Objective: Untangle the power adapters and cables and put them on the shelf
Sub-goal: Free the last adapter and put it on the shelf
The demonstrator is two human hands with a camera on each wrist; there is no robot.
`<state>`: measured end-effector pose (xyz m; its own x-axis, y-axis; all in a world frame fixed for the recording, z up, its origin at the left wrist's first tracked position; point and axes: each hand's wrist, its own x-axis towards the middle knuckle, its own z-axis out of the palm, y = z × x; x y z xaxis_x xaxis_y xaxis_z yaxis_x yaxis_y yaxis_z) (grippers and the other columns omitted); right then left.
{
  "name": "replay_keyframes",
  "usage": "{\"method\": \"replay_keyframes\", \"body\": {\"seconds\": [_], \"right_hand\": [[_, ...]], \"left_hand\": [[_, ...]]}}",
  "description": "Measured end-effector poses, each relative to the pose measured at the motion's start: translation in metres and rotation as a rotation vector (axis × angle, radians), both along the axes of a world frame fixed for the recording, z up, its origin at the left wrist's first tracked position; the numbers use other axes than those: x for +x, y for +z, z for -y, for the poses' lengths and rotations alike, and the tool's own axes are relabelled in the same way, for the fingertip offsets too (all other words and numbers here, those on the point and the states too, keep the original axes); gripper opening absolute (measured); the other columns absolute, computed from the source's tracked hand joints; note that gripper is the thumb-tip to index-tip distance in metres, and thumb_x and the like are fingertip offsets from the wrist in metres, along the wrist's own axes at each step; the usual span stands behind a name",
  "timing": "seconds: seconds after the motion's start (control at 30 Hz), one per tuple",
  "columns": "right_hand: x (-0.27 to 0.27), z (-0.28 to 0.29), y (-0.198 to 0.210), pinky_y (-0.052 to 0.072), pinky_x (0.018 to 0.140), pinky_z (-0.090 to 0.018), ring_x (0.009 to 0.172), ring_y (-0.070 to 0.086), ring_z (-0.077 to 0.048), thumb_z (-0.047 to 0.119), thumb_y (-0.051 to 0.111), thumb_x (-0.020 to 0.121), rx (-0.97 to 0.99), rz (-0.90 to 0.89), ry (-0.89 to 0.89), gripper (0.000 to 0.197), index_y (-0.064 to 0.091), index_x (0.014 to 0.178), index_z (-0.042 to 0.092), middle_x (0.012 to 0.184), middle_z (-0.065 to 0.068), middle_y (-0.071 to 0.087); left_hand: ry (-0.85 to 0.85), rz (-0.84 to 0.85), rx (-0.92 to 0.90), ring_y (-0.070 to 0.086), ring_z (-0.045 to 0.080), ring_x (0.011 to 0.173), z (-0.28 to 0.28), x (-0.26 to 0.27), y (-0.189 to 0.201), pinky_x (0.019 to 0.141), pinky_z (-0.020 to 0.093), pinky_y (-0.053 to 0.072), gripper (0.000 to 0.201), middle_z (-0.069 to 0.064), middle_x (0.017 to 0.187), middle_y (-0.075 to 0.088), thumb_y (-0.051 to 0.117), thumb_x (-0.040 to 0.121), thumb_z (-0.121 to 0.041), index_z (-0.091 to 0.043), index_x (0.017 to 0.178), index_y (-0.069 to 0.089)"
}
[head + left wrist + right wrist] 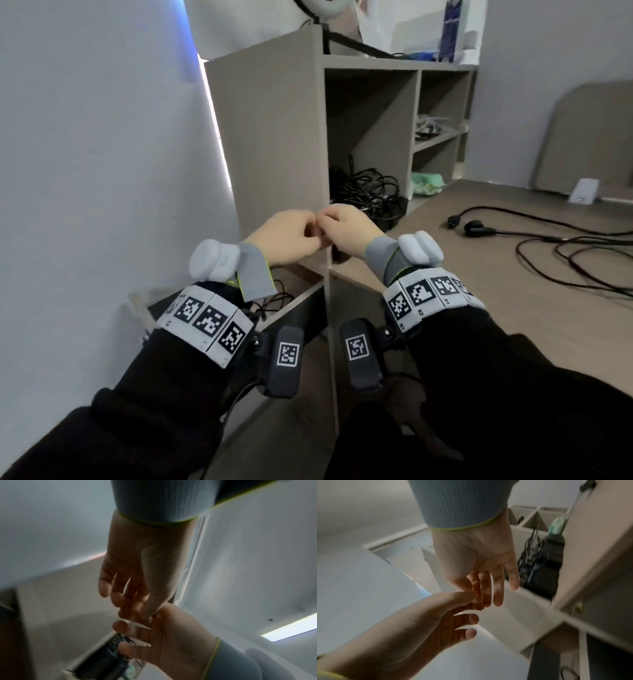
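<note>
A tangled heap of black cables and adapters (370, 195) lies in the shelf's (274, 137) middle left compartment. It also shows in the left wrist view as the cable heap (109, 653) and in the right wrist view (534, 563). My left hand (294, 231) and right hand (344, 224) meet just in front of that compartment, fingertips touching each other. Neither hand visibly holds a cable. The left hand (137, 588) and right hand (488, 581) have fairly straight, relaxed fingers. More black cables with plugs (548, 240) lie loose on the floor at the right.
Thin black cables (274, 301) lie in a lower compartment under my left wrist. A green bundle (426, 183) and white cables (428, 126) occupy compartments further right. The wall stands close on the left. A white box (584, 192) sits on the floor far right.
</note>
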<state>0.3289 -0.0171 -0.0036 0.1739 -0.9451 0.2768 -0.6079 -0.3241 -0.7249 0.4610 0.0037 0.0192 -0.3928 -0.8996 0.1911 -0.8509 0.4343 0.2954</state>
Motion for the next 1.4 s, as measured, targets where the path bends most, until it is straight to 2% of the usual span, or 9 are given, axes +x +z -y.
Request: {"method": "replay_keyframes", "body": {"seconds": [0.13,0.23,0.5,0.63,0.77,0.9,1.1,1.3,1.4], "right_hand": [[-0.093,-0.028,0.021,0.039,0.058,-0.025,0.062,0.047,-0.007,0.015,0.042,0.093,-0.057,0.031,-0.179,0.029,0.055,0.069,0.022,0.07,0.006,0.053],[-0.18,-0.056,0.025,0.046,0.063,-0.026,0.068,0.054,-0.014,0.018,0.043,0.094,-0.059,0.045,-0.389,0.02,0.062,0.088,0.018,0.08,-0.001,0.06],[-0.341,-0.118,0.01,0.049,0.082,-0.035,0.094,0.064,-0.029,0.035,0.048,0.094,0.305,-0.259,-0.58,0.036,0.066,0.103,0.006,0.099,-0.012,0.069],[-0.414,-0.15,0.006,0.049,0.075,-0.031,0.086,0.061,-0.018,0.028,0.055,0.09,0.519,-0.344,-0.691,0.027,0.062,0.113,0.014,0.094,0.0,0.063],[-0.447,-0.162,-0.003,0.053,0.082,-0.033,0.095,0.066,-0.015,0.029,0.063,0.086,0.702,-0.336,-0.683,0.034,0.06,0.118,0.017,0.106,-0.002,0.066],[-0.454,-0.161,-0.017,0.053,0.06,-0.022,0.072,0.061,-0.012,0.029,0.076,0.077,0.783,-0.37,-0.597,0.041,0.065,0.113,0.014,0.098,-0.006,0.068],[-0.454,-0.146,-0.026,0.043,0.04,-0.011,0.055,0.056,-0.01,0.013,0.073,0.077,0.831,-0.395,-0.535,0.022,0.07,0.099,0.012,0.075,-0.007,0.062],[-0.459,-0.14,-0.006,0.052,0.05,-0.025,0.052,0.058,-0.013,0.007,0.045,0.095,0.557,-0.088,-0.659,0.024,0.062,0.08,0.016,0.072,-0.005,0.056],[-0.462,-0.133,0.014,0.035,0.035,-0.018,0.035,0.043,-0.008,0.013,0.047,0.097,0.261,0.07,-0.691,0.024,0.058,0.077,0.019,0.059,-0.002,0.049]], "left_hand": [[-0.175,-0.172,-0.1,0.048,0.015,0.068,0.0,-0.093,0.012,0.057,0.023,0.034,0.017,-0.004,0.072,0.052,0.062,0.086,-0.025,-0.009,0.083,0.057],[-0.385,-0.241,-0.063,0.053,0.015,0.07,0.0,-0.185,0.01,0.065,0.025,0.042,0.019,0.002,0.083,0.062,0.063,0.086,-0.024,-0.006,0.092,0.063],[-0.669,0.025,0.169,0.056,0.015,0.093,-0.006,-0.356,-0.009,0.076,0.026,0.041,0.017,-0.005,0.096,0.06,0.062,0.086,-0.035,-0.021,0.096,0.059],[-0.774,0.196,0.258,0.057,0.011,0.096,-0.011,-0.431,-0.021,0.085,0.025,0.045,0.024,-0.008,0.101,0.062,0.062,0.085,-0.038,-0.023,0.103,0.063],[-0.794,0.393,0.356,0.052,0.016,0.078,0.004,-0.459,-0.036,0.074,0.029,0.044,0.034,-0.002,0.083,0.057,0.072,0.077,-0.045,-0.015,0.089,0.062],[-0.817,0.543,0.327,0.034,0.015,0.062,0.001,-0.47,-0.038,0.049,0.023,0.029,0.034,0.003,0.07,0.042,0.076,0.072,-0.036,-0.013,0.073,0.052],[-0.788,0.627,0.272,0.04,0.013,0.055,0.006,-0.484,-0.037,0.05,0.021,0.034,0.012,-0.002,0.063,0.047,0.059,0.08,-0.013,-0.016,0.071,0.052],[-0.637,0.144,0.207,0.057,0.023,0.079,0.026,-0.474,-0.025,0.067,0.03,0.049,0.012,0.005,0.095,0.058,0.046,0.093,-0.016,-0.015,0.099,0.057],[-0.555,-0.119,0.102,0.051,0.017,0.086,0.048,-0.457,-0.011,0.075,0.027,0.04,0.024,-0.002,0.107,0.057,0.041,0.097,-0.017,-0.024,0.11,0.06]]}}
